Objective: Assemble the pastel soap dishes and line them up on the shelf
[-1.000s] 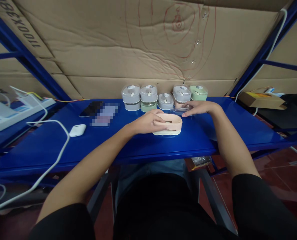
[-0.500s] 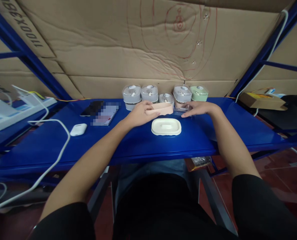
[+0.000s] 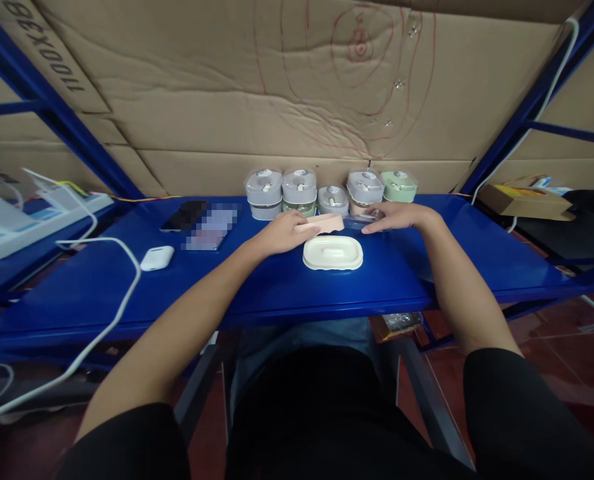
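My left hand (image 3: 289,231) grips the left end of a pale pink oval plastic tray (image 3: 329,223), held low over the blue table. My right hand (image 3: 397,217) has its thumb and fingers around the right end of a clear plastic lid (image 3: 359,220), which lies just right of the pink tray; part of it is hidden by the fingers. In front of both hands lies a cream oval plastic piece (image 3: 333,253) with a raised bar along its middle, touched by neither hand.
Along the cardboard wall stand several clear-lidded oval boxes, among them a grey box (image 3: 264,193) and a green box (image 3: 399,185). At left on the blue table (image 3: 277,293) are two phones, one a phone with a blurred screen (image 3: 214,227), a white earbud case (image 3: 157,258) and a white cable (image 3: 127,293).
My left hand has lowered and tilted the pink tray slightly, moving it down toward the table. The right hand and the cream piece stay where they were.
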{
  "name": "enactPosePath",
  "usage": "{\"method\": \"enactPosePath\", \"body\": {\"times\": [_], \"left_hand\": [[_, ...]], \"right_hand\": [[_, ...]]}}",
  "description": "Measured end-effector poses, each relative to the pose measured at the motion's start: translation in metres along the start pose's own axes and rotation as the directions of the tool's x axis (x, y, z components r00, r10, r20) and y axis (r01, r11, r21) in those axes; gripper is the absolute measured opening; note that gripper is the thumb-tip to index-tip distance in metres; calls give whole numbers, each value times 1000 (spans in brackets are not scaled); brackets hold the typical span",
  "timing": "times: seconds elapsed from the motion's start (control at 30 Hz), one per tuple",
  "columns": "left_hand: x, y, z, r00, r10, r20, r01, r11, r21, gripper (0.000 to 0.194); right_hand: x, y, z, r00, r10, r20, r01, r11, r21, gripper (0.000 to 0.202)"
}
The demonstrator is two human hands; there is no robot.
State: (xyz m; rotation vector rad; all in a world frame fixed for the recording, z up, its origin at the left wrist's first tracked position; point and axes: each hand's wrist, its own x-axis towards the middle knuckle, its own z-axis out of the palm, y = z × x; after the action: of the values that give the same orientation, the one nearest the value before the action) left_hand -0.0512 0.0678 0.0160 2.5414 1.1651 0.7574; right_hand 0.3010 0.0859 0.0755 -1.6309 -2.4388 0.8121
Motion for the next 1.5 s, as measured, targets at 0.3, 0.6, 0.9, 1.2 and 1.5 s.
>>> {"method": "enactPosePath", "body": {"times": [0.3, 0.6, 0.9, 1.2, 1.5], "left_hand": [[-7, 19, -13, 998, 60, -34, -62, 996, -68, 48], [-14, 41, 6, 972, 188, 143, -169, 976, -135, 40], [-16, 44, 17, 966, 191, 173, -194, 981, 0, 69], [-15, 38, 25, 981, 123, 148, -124, 992, -2, 100], [-8, 9, 33, 996, 90, 29, -75, 938, -337, 131]], "right_hand": [[3, 4, -1, 1000, -31, -3, 31, 999, -13, 91], [4, 5, 0, 1000, -27, 9, 27, 1000, 12, 98], [1, 1, 2, 1000, -13, -28, 12, 1000, -26, 93], [-13, -16, -2, 985, 16, -174, -34, 994, -103, 102], [-11, -42, 27, 954, -280, -110, 281, 960, -5, 97]]}}
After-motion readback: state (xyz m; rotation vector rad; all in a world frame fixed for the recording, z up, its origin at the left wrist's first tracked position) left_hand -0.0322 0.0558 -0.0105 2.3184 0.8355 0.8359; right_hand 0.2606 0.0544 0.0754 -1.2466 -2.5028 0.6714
